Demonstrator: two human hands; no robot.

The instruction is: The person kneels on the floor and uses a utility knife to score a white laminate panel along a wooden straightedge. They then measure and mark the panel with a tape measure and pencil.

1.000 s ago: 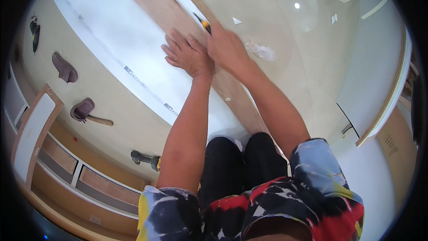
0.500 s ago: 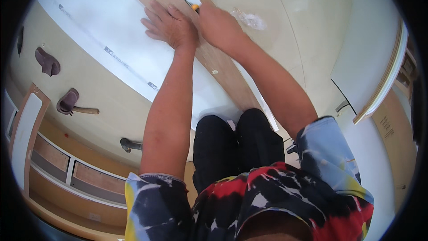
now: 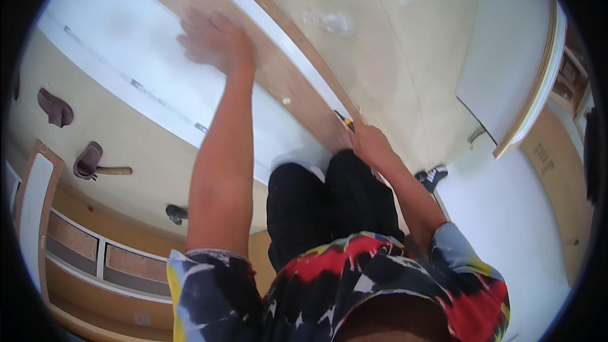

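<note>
A long brown wooden board (image 3: pixel 297 102) runs diagonally across a white sheet (image 3: pixel 126 31). On its upper part lies my left hand (image 3: pixel 218 43), blurred, with fingers spread and holding nothing. My right hand (image 3: pixel 372 144) is closed round a utility knife (image 3: pixel 349 125) with a yellow and black body. The dark blade tip points up and left, at the white strip (image 3: pixel 294 57) along the board's right edge. Beyond that strip is a narrow brown edge (image 3: pixel 278 16). My knees (image 3: pixel 348 171) are at the board's near end.
On the left floor are brown slippers (image 3: pixel 56 107), a wooden-handled hammer (image 3: pixel 114 170) and a dark tool (image 3: pixel 177 214). Drawer-like furniture (image 3: pixel 136 263) stands lower left. Clear plastic (image 3: pixel 335 22) lies at the upper right. A white panel (image 3: pixel 506 57) and cardboard (image 3: pixel 551 177) are at the right.
My right hand has drawn the knife down and right along the board's edge toward my knees. My left hand stays on the board, shifted slightly left in view.
</note>
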